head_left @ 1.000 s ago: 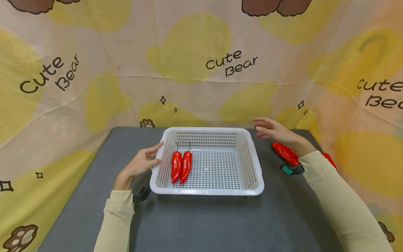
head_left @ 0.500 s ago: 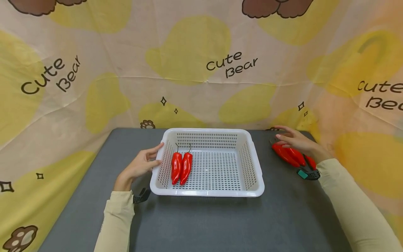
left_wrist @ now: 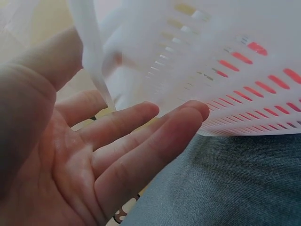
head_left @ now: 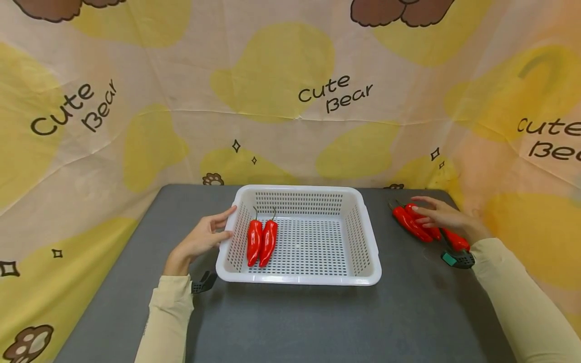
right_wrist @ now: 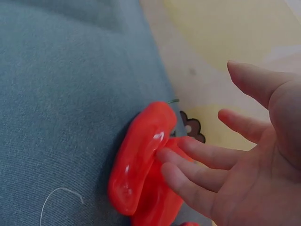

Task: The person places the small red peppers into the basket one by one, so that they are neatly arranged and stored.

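Note:
A white plastic basket [head_left: 299, 280] with slotted walls stands mid-table in the head view. Two glossy red chili peppers [head_left: 262, 243] lie side by side at its left end, stems away from me. My left hand [head_left: 204, 237] holds the basket's left rim; in the left wrist view, thumb and index finger reach over it, the other fingers under it along the outer wall. At far right, my right hand [head_left: 442, 214] hovers with loosely spread fingers over a cluster of red chili peppers [head_left: 410, 225]. In the right wrist view, fingertips overlap one pepper [right_wrist: 141, 157]; contact is unclear.
The grey tabletop [head_left: 299, 322] lies under everything. A patterned cloth [head_left: 272, 75] hangs behind and along both sides. A third pepper [head_left: 456, 241] of the right cluster lies near my right wrist. One pale thread [right_wrist: 59, 190] lies on the table in the right wrist view.
My right hand has moved rightward and down from beside the basket's far right corner to the pepper cluster. Left hand, basket and its two peppers have stayed put.

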Motion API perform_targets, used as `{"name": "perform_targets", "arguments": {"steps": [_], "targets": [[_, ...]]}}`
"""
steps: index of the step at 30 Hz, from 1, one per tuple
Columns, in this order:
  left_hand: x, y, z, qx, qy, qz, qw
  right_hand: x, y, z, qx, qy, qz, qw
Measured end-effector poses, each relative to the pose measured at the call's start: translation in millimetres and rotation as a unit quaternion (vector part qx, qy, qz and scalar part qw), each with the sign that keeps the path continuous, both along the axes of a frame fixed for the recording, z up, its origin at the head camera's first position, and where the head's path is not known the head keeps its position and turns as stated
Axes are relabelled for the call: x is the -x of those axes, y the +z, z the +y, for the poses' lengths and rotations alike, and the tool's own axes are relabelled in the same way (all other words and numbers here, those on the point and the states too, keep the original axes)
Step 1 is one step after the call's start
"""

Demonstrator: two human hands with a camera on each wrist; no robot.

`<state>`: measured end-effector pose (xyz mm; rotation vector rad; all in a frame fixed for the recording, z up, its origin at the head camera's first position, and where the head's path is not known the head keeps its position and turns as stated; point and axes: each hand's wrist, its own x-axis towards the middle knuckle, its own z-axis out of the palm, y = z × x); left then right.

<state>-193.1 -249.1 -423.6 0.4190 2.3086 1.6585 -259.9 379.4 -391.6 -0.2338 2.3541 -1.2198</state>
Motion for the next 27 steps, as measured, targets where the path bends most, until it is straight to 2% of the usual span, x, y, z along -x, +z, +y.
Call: {"name": "perform_targets", "arguments": {"steps": [5, 8, 14, 18, 22, 27], "targets": [[-0.2, -0.9, -0.5, 0.005, 0.003, 0.002, 1.0, -0.3, -3.6, 1, -0.018, 0.004, -0.001, 0.9998], [-0.2, -0.8, -0.3, 0.008, 0.002, 0.002, 1.0, -1.4, -5.3, -1, -0.043, 0.009, 0.013, 0.999], [0.4, 2.3, -0.1, 0.002, 0.0, 0.008, 1.0, -2.0, -13.8, -5, -0.096, 0.027, 0.073, 0.9923], [0.4, 4.1, 0.3, 0.006, 0.005, 0.01, 0.9999, -2.7, -22.2, -6, -0.12, 0.054, 0.12, 0.984], [-0.4, 3.0, 1.1, 0.011, 0.005, 0.007, 0.9999, -5.9, -30.3, -5, -0.136, 0.064, 0.139, 0.9789], [-1.1, 1.4, 1.3, 0.009, 0.006, 0.005, 0.9999, -10.1, -33.3, -5, -0.126, 0.059, 0.141, 0.9803]]}}
